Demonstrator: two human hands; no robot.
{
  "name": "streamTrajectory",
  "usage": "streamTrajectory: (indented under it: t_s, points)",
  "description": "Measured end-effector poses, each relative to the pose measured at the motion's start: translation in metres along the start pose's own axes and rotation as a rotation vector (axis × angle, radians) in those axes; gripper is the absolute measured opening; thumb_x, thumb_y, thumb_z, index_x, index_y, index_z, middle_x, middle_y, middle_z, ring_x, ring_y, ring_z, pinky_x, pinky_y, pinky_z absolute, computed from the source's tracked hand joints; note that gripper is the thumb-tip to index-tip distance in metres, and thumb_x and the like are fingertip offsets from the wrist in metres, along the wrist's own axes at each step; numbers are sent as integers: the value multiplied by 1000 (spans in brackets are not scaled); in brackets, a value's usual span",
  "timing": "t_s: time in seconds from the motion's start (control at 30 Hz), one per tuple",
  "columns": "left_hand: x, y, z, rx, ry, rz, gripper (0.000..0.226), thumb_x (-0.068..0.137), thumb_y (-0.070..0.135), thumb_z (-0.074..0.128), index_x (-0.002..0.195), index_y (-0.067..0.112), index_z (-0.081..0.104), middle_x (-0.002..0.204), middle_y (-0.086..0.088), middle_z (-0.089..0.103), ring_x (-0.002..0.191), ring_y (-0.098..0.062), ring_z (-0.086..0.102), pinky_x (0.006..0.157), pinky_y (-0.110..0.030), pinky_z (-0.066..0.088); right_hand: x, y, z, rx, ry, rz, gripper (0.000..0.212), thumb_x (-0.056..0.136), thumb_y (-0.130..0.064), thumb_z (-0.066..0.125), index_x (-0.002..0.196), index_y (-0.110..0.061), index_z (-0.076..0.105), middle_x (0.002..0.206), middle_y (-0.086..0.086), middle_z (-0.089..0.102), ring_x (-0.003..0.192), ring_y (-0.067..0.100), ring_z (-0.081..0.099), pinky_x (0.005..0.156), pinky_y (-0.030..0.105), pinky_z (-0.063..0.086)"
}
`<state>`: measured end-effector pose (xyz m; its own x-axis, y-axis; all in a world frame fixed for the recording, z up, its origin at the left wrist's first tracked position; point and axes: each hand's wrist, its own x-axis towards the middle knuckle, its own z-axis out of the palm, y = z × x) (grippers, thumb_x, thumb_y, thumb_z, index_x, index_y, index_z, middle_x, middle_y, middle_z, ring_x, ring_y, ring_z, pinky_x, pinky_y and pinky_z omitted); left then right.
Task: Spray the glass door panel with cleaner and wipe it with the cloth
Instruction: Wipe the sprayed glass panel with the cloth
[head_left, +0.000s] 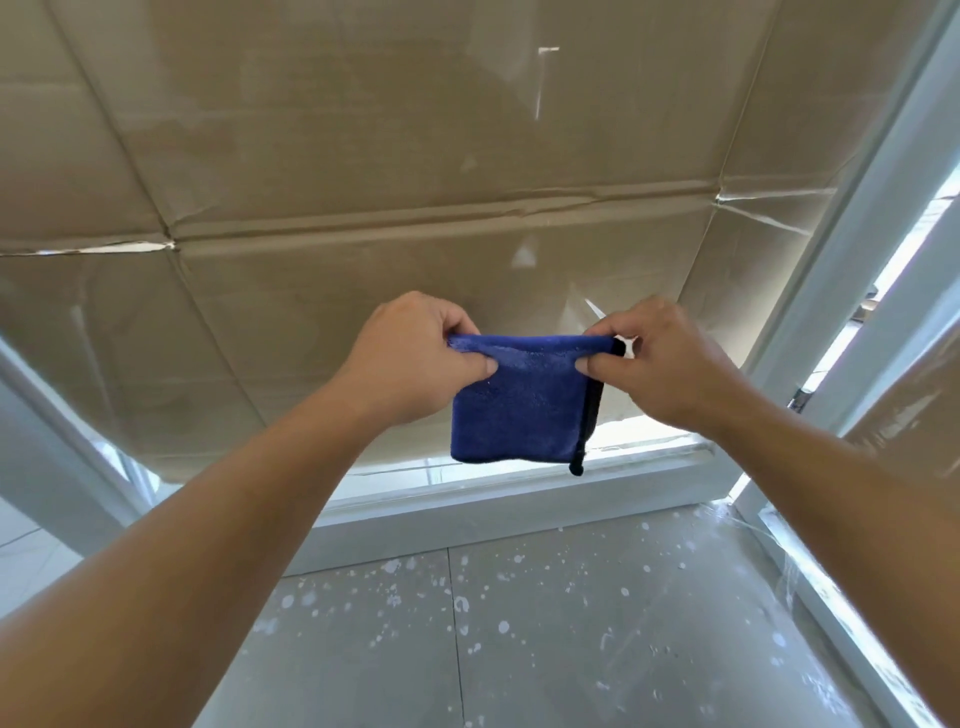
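Note:
A folded blue cloth (519, 405) with a dark trimmed edge hangs in front of the glass door panel (363, 156). My left hand (410, 353) pinches its top left corner between thumb and fingers. My right hand (660, 358) pinches the top right corner, where a small white tag shows. The cloth is stretched between both hands, a little in front of the glass. Brown cardboard lies behind the glass. No spray bottle is in view.
A white door frame (519, 514) runs along the bottom of the panel and up the right side (852, 234). A second glazed panel (914, 364) stands at the right. The grey floor (519, 649) below is speckled with white paint spots.

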<state>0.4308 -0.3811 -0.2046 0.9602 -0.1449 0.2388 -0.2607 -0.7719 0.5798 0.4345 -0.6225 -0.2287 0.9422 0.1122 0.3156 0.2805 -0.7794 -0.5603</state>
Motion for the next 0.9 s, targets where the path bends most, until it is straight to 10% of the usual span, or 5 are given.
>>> streamTrajectory:
  t_s: [0.27, 0.43, 0.57, 0.9]
  points:
    - [8, 24, 5, -439, 175, 8, 14, 84, 26, 73, 83, 17, 63, 78, -5, 71, 64, -13, 58, 66, -32, 50, -11, -20, 37, 892, 445, 181, 22, 98, 0, 58, 110, -16, 69, 66, 0, 64, 58, 11, 60, 63, 30, 57]
    - [13, 36, 16, -362, 329, 78, 13, 81, 29, 76, 79, 24, 64, 71, 4, 71, 69, -17, 67, 70, -40, 56, -22, -18, 72, 514, 618, -86, 73, 94, -26, 64, 155, -33, 24, 144, -19, 46, 132, 12, 50, 108, 32, 45]
    - [18, 43, 24, -209, 458, 160, 10, 82, 34, 74, 85, 25, 70, 70, 12, 69, 68, -11, 66, 72, -37, 54, 3, -13, 84, 364, 721, -114, 86, 94, -28, 63, 161, -13, 11, 147, -47, 12, 143, -9, 20, 120, 22, 21]
    - [23, 35, 19, -192, 587, 204, 19, 85, 27, 70, 104, 24, 69, 95, 14, 68, 64, -1, 62, 72, -20, 49, 68, -13, 69, 350, 1002, -63, 101, 87, -31, 62, 158, -14, -8, 161, 7, 38, 144, 19, 36, 122, 36, 17]
